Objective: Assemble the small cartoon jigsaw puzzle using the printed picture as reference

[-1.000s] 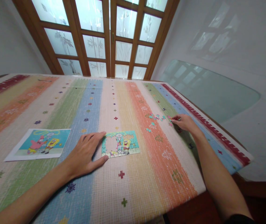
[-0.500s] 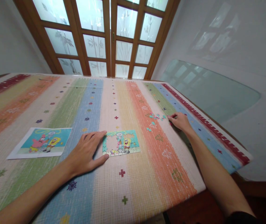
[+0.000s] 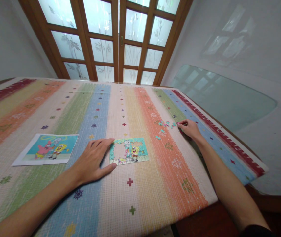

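Note:
A partly assembled jigsaw puzzle (image 3: 141, 149) with cartoon figures lies flat on the tablecloth, with a gap in its left half. My left hand (image 3: 93, 161) rests at its left edge, thumb and fingers spread, touching the upper and lower left corners. Off to the right, several loose puzzle pieces (image 3: 167, 124) lie in a small scatter. My right hand (image 3: 189, 128) is at the right end of that scatter, thumb and index finger pinched on a small pinkish puzzle piece (image 3: 178, 123). Its other fingers are curled and partly hidden.
A printed reference picture (image 3: 54, 148) of the same cartoon lies left of my left hand. The striped tablecloth (image 3: 145, 197) covers the table, whose front edge runs along the lower right. A white wall (image 3: 253, 65) and wooden glazed doors (image 3: 117, 52) stand beyond.
The view has shifted slightly, so everything sits a little further right. A pinkish piece now shows at my right fingertips. My left hand keeps its place on the puzzle.

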